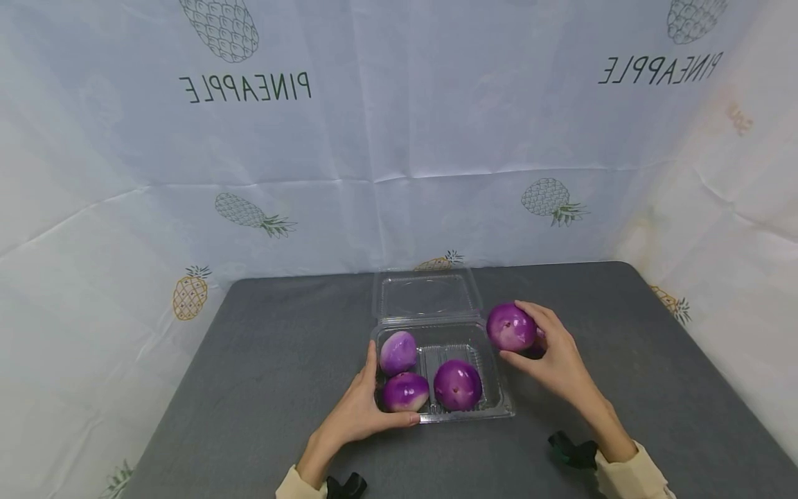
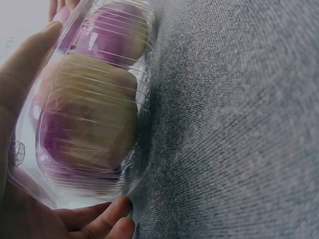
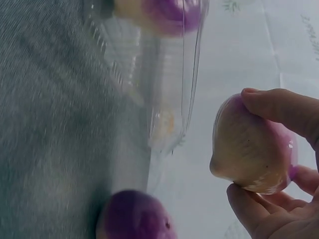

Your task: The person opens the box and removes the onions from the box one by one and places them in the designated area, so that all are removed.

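A clear plastic clamshell box (image 1: 492, 409) lies on the table with its lid (image 1: 427, 294) folded back. Inside are three purple-and-white turnips: one at the back left (image 1: 398, 353), one at the front left (image 1: 406, 393) and one at the front right (image 1: 458, 384). My left hand (image 1: 358, 412) grips the box's front left corner, thumb along the front rim and fingers on the left side. Just off the right rim, my right hand (image 1: 555, 353) holds another turnip (image 3: 249, 144) between thumb and fingers, raised above the table. A further turnip (image 3: 134, 216) rests on the table, mostly hidden behind that hand in the head view.
The dark grey table (image 1: 280, 360) extends around the box on all sides. A white curtain (image 1: 411, 125) printed with pineapples hangs behind and beside it. Dark straps (image 1: 572, 450) sit at both wrists, near the cream sleeves (image 1: 630, 478).
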Demonstrator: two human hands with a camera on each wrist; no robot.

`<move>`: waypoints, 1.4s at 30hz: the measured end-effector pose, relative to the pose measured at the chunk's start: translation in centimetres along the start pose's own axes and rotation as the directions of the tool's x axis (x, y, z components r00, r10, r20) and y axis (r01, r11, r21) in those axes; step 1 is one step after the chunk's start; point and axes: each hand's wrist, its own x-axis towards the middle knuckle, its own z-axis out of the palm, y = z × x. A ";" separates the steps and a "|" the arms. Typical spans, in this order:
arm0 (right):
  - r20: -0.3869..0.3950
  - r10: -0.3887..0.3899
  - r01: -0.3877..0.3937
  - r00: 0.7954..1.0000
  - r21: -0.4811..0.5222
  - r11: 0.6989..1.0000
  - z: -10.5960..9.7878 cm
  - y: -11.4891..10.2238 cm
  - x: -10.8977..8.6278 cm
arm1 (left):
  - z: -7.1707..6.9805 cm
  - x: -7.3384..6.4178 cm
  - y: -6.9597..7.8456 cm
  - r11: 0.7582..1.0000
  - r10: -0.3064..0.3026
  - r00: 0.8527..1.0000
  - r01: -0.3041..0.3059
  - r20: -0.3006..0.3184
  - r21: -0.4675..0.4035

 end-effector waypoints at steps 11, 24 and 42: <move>-0.039 0.002 0.000 0.999 0.030 1.000 -2.2 1.3 -0.8 | -0.1 0.0 0.1 1.000 -0.010 1.000 0.010 0.003 0.004; -0.101 0.024 -0.024 0.995 0.007 1.000 -5.1 3.6 -1.5 | -0.1 -0.1 0.1 1.000 -0.014 1.000 0.014 -0.002 0.006; -0.124 0.116 -0.124 0.985 -0.058 0.991 -6.4 7.7 -2.1 | 0.1 0.0 -0.1 1.000 -0.020 1.000 0.020 0.002 0.007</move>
